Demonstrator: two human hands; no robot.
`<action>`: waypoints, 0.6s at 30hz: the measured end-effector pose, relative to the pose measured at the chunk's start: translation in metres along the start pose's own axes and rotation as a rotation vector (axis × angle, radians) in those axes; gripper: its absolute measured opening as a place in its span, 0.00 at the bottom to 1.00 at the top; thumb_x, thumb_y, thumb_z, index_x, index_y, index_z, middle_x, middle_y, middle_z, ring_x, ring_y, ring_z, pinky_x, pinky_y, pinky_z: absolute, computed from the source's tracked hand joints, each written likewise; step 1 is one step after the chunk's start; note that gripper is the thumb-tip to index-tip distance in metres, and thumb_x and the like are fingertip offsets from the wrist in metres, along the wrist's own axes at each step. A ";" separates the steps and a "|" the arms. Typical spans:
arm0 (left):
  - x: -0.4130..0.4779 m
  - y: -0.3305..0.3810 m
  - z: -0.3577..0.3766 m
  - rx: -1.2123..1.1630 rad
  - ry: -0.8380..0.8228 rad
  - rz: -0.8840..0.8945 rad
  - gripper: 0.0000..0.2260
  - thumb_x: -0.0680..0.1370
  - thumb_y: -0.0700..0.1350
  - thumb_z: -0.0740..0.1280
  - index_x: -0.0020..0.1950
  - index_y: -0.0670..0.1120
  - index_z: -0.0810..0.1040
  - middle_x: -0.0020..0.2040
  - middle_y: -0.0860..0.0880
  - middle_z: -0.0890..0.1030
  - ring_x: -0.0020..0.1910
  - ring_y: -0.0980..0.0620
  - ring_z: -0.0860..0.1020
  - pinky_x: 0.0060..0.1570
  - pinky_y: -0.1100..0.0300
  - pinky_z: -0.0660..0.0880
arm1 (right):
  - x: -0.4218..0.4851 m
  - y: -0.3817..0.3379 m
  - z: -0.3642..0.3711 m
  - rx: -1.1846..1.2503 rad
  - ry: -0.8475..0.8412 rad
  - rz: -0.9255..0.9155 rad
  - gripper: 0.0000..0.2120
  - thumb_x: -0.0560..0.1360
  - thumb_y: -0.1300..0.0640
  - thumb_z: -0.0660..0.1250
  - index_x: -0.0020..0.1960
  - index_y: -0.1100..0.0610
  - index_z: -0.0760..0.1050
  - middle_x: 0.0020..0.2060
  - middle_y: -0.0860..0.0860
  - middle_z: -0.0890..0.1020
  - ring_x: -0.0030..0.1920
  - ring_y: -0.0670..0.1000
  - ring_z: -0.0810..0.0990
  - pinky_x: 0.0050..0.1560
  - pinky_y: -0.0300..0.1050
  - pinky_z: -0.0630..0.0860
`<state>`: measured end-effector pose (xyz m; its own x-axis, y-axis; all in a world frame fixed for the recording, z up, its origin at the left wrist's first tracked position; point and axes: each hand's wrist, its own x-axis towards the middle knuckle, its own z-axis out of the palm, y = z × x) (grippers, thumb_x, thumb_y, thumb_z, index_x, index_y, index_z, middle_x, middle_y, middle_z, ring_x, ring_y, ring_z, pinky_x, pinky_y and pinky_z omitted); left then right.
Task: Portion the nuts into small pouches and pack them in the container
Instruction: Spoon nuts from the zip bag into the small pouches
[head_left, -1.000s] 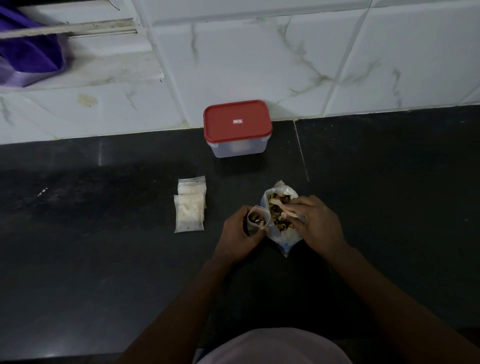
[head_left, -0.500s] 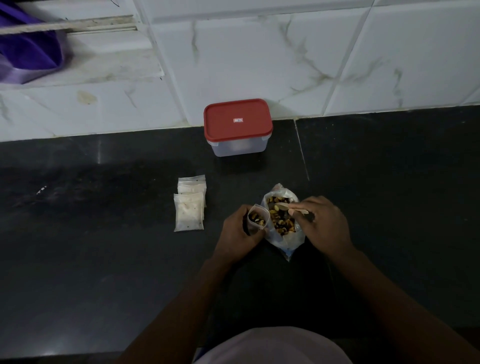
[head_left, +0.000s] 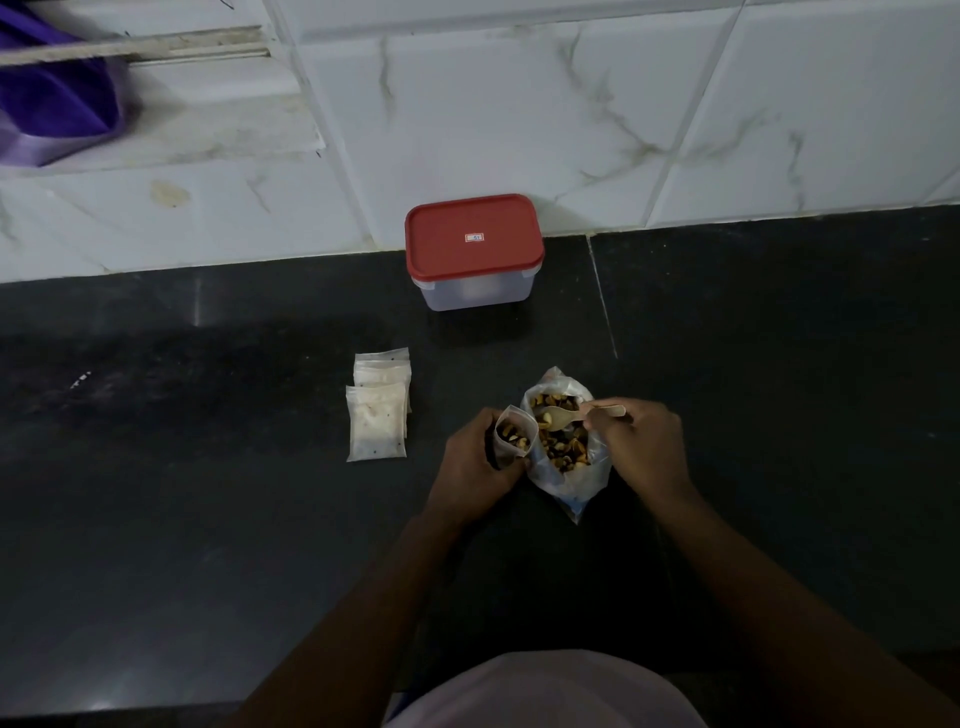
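Spoon (head_left: 558, 417) — pale wood — over lumpy nuts (head_left: 567, 450)

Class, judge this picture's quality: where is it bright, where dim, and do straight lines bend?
Head view: the tiled wall is brightest; the black counter is dim, with faint sheen at front left; tile joints splay outward, a wide-angle effect; the nut bag and wooden spoon are fairly sharp.

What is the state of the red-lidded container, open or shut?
Shut: the red lid sits flat over the clear container, its rim covered all round.
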<state>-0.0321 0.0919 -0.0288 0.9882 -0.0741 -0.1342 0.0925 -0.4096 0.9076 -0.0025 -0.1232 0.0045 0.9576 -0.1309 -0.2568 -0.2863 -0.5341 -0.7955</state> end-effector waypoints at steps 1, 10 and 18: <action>0.000 0.000 0.000 0.002 -0.002 0.002 0.18 0.72 0.40 0.78 0.59 0.50 0.78 0.54 0.57 0.82 0.55 0.65 0.80 0.53 0.71 0.76 | 0.001 -0.003 -0.001 0.072 -0.009 0.091 0.06 0.78 0.55 0.70 0.51 0.48 0.85 0.44 0.43 0.86 0.46 0.41 0.83 0.47 0.42 0.79; 0.000 -0.001 0.000 0.004 -0.008 0.007 0.18 0.73 0.38 0.77 0.60 0.48 0.78 0.54 0.57 0.82 0.55 0.65 0.80 0.53 0.71 0.76 | 0.005 -0.008 0.000 0.318 -0.071 0.361 0.04 0.77 0.56 0.72 0.48 0.51 0.85 0.42 0.45 0.86 0.48 0.43 0.82 0.48 0.43 0.75; -0.001 -0.002 -0.002 -0.028 -0.016 -0.003 0.18 0.73 0.39 0.77 0.60 0.49 0.79 0.55 0.56 0.83 0.56 0.63 0.81 0.54 0.67 0.78 | 0.004 -0.005 -0.006 0.441 -0.059 0.533 0.06 0.78 0.54 0.70 0.48 0.53 0.86 0.37 0.48 0.87 0.34 0.45 0.72 0.36 0.42 0.67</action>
<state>-0.0333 0.0946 -0.0294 0.9858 -0.0877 -0.1432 0.0992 -0.3843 0.9179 0.0030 -0.1264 0.0110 0.6829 -0.2285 -0.6938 -0.7156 -0.0188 -0.6982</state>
